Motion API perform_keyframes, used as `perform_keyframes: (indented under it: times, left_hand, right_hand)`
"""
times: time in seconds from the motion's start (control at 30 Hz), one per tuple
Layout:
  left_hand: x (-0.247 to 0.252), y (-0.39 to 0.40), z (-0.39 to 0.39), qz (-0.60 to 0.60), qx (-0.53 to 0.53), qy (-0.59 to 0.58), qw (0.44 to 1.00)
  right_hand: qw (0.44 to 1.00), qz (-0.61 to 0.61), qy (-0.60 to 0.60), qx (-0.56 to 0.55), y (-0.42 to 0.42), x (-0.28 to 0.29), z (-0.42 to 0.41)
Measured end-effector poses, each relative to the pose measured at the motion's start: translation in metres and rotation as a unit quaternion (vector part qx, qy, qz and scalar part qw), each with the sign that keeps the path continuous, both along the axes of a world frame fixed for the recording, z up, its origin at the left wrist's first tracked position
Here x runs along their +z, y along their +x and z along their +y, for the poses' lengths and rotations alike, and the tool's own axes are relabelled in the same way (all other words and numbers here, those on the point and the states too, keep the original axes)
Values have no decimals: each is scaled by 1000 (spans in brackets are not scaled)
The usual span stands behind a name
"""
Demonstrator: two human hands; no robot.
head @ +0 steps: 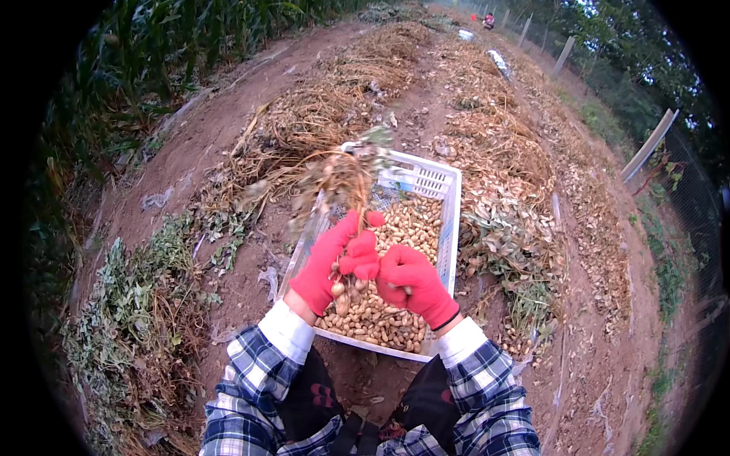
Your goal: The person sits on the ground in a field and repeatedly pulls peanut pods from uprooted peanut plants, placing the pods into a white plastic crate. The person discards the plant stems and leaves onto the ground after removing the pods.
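Note:
My left hand (336, 256), in a red glove, grips the stems of a dried peanut plant (345, 176) over a white plastic crate (458, 211). The leafy top points away from me and is blurred. Peanut pods (344, 299) on the plant hang below that hand, near my left wrist. Close beside it, my red-gloved right hand (413, 282) is curled, with small pale bits, apparently pods, showing between its fingers. Loose peanuts (370, 319) cover much of the crate's floor; both hands hide part of them.
Pulled peanut plants lie in a leafy heap (137, 319) at left and in a dry row (502, 171) at right. Corn (148, 51) borders the field at left, a post-and-mesh fence (647, 145) at right. Far off, a person (489, 21) is near a white container (466, 35).

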State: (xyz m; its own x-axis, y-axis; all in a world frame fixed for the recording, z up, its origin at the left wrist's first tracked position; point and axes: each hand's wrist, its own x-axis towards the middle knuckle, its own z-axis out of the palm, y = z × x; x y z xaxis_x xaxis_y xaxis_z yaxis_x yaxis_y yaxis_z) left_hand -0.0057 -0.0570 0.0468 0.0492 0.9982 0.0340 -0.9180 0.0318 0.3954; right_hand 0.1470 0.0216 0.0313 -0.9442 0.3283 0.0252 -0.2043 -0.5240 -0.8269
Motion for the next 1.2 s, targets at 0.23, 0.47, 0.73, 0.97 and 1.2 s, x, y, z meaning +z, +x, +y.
perform_keyframes:
  times: [0.23,0.47,0.73,0.97,1.2]
  left_hand:
    - [13,12,2,237,187,-50,952]
    - [1,12,12,274,243,-28,930]
    - [-10,-1,14,145,136,-22,980]
    - [-3,2,17,71,174,20,982]
    - [-3,5,9,-9,89,40,995]
  right_hand:
    - [985,-98,32,-138,-5,-3,-5]
    - [981,-127,23,-142,-6,-3,-4]
    - [966,-163,179,-96,-6,7,-8]
    - [927,-171,277,-187,-8,8,-19]
    - [997,-33,28,-68,-2,6,-8]
